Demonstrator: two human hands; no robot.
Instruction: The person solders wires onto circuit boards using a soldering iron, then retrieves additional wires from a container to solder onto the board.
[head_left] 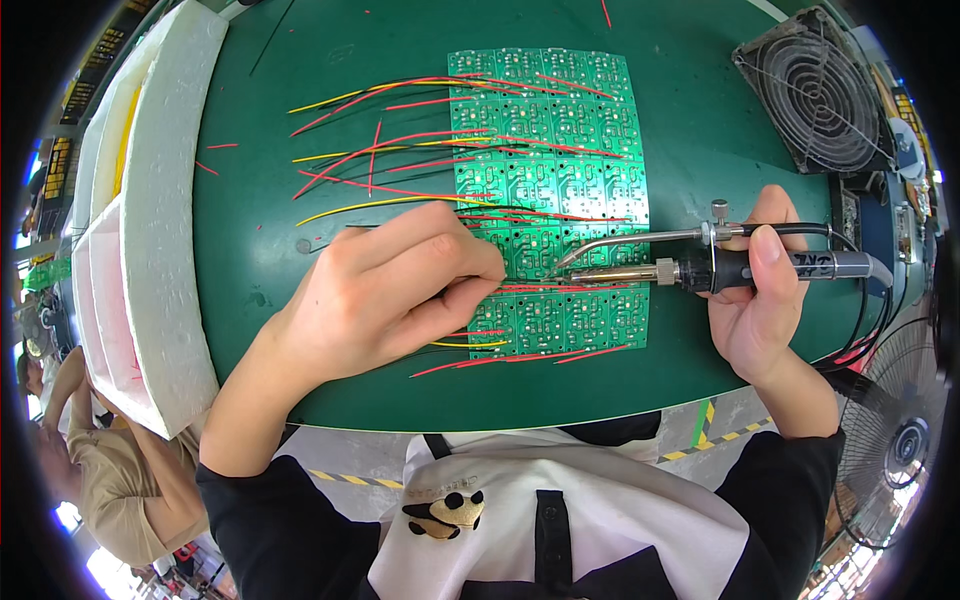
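A panel of green circuit boards [605, 130] lies on the green tabletop, with red, black and yellow wires across it in rows. My left hand [385, 285] is over the panel's left side, finger and thumb pinched on a thin wire whose end runs toward the iron's tip. The fingers hide most of that wire. In my right hand [755, 320] is a soldering iron [730, 270], held level and pointing left. A thin metal solder feed tube [630, 238] is clamped above it and slants down to the tip, which is at the boards near my left fingertips.
A white foam box [175, 230] with compartments stands along the left edge. At the far right is a square fan with a wire guard [825, 90]; a round fan [905, 440] is lower right. Wire scraps [222, 146] dot the table. Another person [130, 480] sits at lower left.
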